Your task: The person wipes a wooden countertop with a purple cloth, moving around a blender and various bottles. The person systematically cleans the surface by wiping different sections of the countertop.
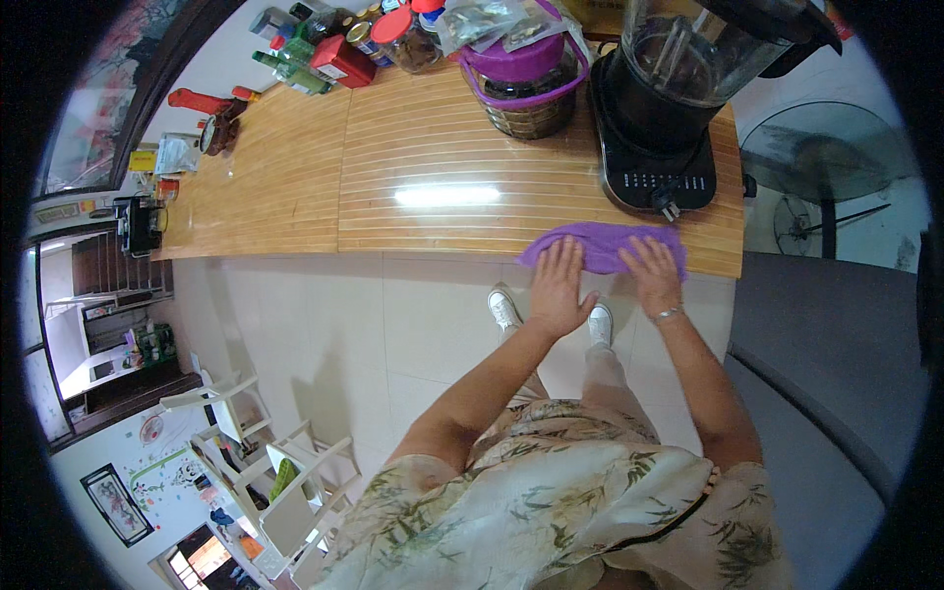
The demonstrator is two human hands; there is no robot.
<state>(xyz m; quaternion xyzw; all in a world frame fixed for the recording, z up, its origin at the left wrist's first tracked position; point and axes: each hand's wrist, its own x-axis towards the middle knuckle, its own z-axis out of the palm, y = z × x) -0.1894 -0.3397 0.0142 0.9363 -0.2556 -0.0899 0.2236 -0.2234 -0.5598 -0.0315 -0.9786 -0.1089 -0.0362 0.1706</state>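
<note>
A purple cloth (602,242) lies spread along the front edge of the wooden counter (413,147), near its right end. My left hand (560,288) rests on the cloth's left part, fingers stretched out and pointing away from me. On its right part lies my right hand (653,275), fingers extended and slightly spread, a bracelet on the wrist. Neither hand is wrapped round the cloth; both press on it from above. Just beyond the cloth stands a black blender (659,108) with a clear jug, its plug lying against the front of the base.
Behind my left hand is a jar with a purple lid and handle (531,93). Bottles, a red tin (344,61) and a red-lidded jar (405,39) line the wall. A glass-topped round stand (826,147) and grey sofa (816,344) are at right, white chairs (295,482) lower left.
</note>
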